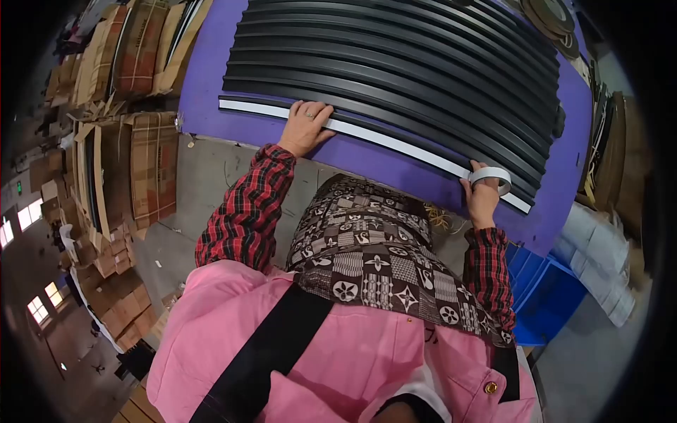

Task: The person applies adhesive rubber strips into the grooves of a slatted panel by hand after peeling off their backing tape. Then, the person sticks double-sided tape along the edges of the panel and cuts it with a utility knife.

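Note:
A long black strip (pixel 278 105) with a white band of tape (pixel 395 144) along it lies at the near edge of the purple tabletop (pixel 243 125). My left hand (pixel 305 129) is closed over the strip left of its middle, fingers on the far side and thumb on the near side. Near the right end, my right hand (pixel 483 201) holds a roll of white tape (pixel 503 178), its fingers passing through the ring and resting at the strip. Beyond lie many similar black strips (pixel 381 67), side by side.
Brown rolls or coils (pixel 550 17) sit at the table's far right corner. A blue bin (pixel 546 296) and wrapped white packages (pixel 596 250) stand at the right. Cardboard cartons (pixel 151 169) are stacked left of the table. A patterned apron (pixel 381 247) covers my lap.

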